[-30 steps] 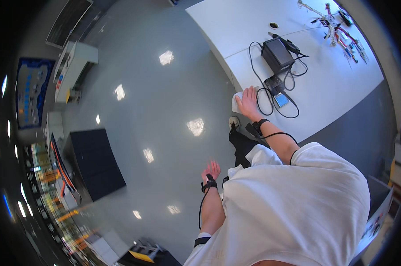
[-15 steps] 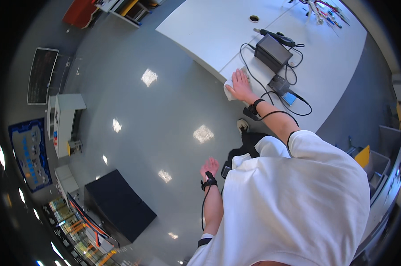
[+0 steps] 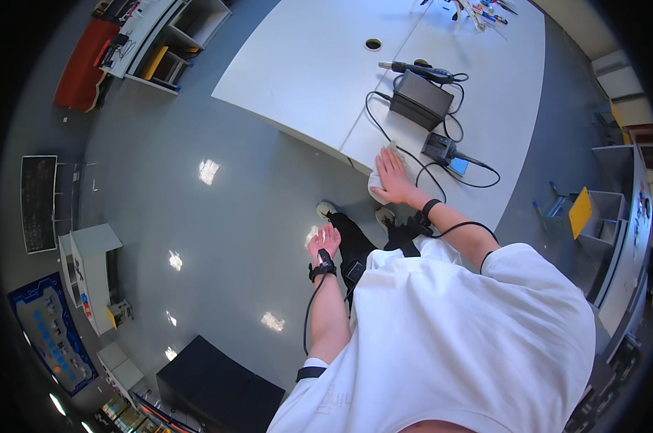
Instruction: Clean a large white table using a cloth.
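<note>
My right hand [image 3: 396, 180] lies flat on a crumpled white cloth [image 3: 375, 189] at the near left edge of the white table [image 3: 283, 86]. Its fingers stretch away from me, and the palm hides most of the cloth. Just beyond the fingertips a black cable crosses the tabletop to a dark box-shaped device [image 3: 420, 99]. Off the table, my left hand [image 3: 326, 241] hangs in the air above the floor, holding nothing, its fingers apart. Black straps and cables circle both wrists.
Behind the dark box lies a black heat-gun-like handle [image 3: 424, 72]. A small black unit with a blue screen [image 3: 445, 151] stands right of my right hand. Several pliers-like tools [image 3: 474, 14] lie at the far end. A black cabinet [image 3: 218, 382] stands at lower left.
My right hand and the cloth have slid nearer to me along the table edge. The left hand is raised further forward. The whole view has shifted, and both shoes now show.
</note>
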